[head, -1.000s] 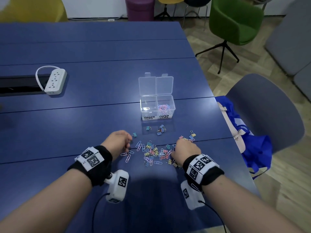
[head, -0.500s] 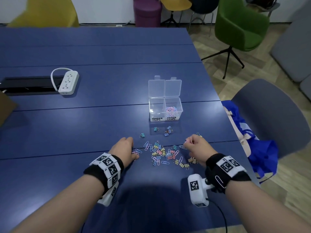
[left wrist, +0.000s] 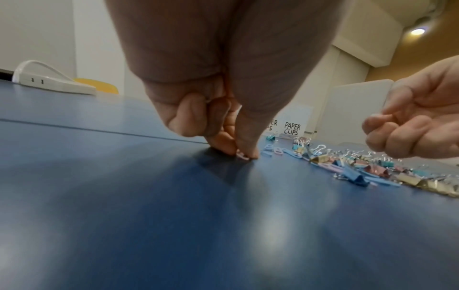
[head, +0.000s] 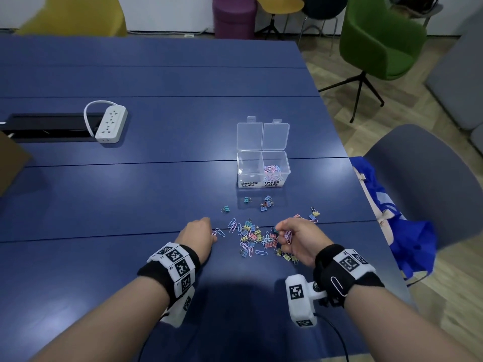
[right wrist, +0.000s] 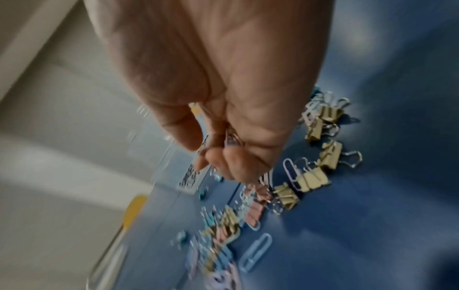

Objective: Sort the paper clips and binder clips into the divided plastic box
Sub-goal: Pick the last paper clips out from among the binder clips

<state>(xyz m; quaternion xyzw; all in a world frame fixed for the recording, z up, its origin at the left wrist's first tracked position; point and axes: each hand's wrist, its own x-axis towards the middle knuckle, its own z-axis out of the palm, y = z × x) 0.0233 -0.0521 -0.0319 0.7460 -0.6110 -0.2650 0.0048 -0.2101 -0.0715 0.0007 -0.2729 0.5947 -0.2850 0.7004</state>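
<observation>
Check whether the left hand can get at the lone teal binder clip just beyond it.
Probably yes: the teal binder clip lies apart on bare table, nothing between it and the left hand, though that hand is pinching a pink paper clip.

I sit at a dark blue panelled table point(head: 130, 192); past its far edge stand a white wall point(head: 162, 11), yellow chairs point(head: 78, 17) and a purple stool point(head: 232, 19). Right: wood-plank floor point(head: 326, 74), green swivel chair point(head: 381, 37), grey chair point(head: 423, 184).

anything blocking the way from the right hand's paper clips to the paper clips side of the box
Nothing visible does. The right hand holds pink paper clips above the pile; only low binder clips lie on the table before the open box, and its lids stand back.
</observation>
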